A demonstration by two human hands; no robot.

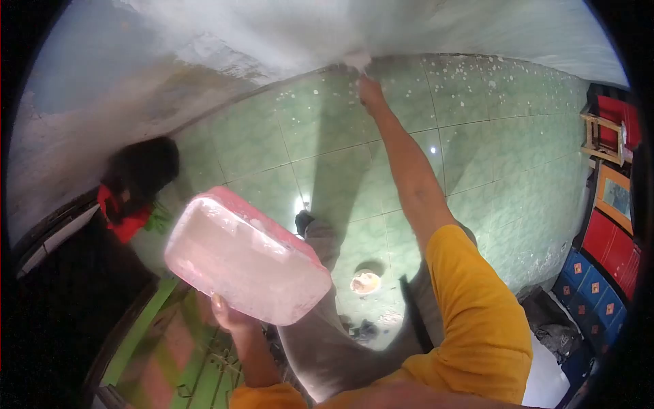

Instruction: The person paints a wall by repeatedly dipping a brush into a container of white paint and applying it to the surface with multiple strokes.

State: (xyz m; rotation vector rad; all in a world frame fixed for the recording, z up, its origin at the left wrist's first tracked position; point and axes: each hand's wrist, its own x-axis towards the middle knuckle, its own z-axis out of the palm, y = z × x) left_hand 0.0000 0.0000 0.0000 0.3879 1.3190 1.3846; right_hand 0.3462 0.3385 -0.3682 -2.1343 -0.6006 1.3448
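Observation:
My left hand (231,315) holds a pinkish plastic tub (248,262) from below, tilted, with wet-looking pale liquid inside. Its thumb lies on the near rim and its other fingers are hidden beneath. My right arm reaches far forward, and my right hand (370,93) is closed around the handle of a brush (357,63). The brush's pale head is at the foot of the whitish, patchy wall (272,34), where the wall meets the floor; its outline is blurred.
Green floor tiles (409,170) carry white splatters along the wall. A small bowl (366,281) stands between my legs. Dark and red items (139,177) lie left, above a green slatted surface (163,341). At right are a wooden frame (605,138), red panels and blue boxes (589,286).

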